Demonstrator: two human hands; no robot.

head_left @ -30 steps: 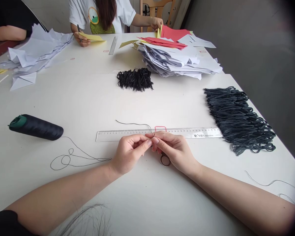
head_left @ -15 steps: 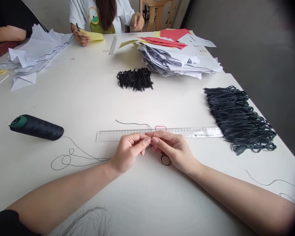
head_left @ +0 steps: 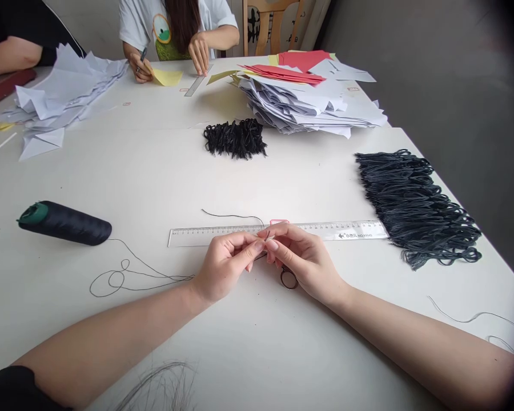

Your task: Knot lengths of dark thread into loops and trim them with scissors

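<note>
On the white table (head_left: 257,354), taking the clear ruler (head_left: 346,230) that lies crosswise in front of the person as the mark, the far left of it has a dark spool (head_left: 64,222) lying on its side, green end cap pointing away from the ruler. From the spool the thread (head_left: 124,278) runs toward the ruler's left end and sprawls in a few loose loops short of it. At the near edge of the ruler, about its middle, the left hand (head_left: 225,265) has thumb and forefinger pressed tight on the thread, the other fingers curled under. The right hand (head_left: 302,257) meets it fingertip to fingertip, its thumb and forefinger nipped on the same thread, so the piece being worked sits between the two pinches, over the ruler's near edge. A loose tail curls away over the far side of the ruler. A small red clip (head_left: 279,222) rests on the ruler just behind the fingertips. A dark ring (head_left: 288,279) shows under the right hand, on the near side of the ruler; I cannot tell what it belongs to. Just off the ruler's right end lies a big heap of dark cord loops (head_left: 411,205). Well beyond the ruler sits a smaller black bundle (head_left: 235,138), and behind that a stack of white paper (head_left: 308,105) topped with red sheets (head_left: 300,65), where another person's hands hold down a yellow sheet (head_left: 167,77).
</note>
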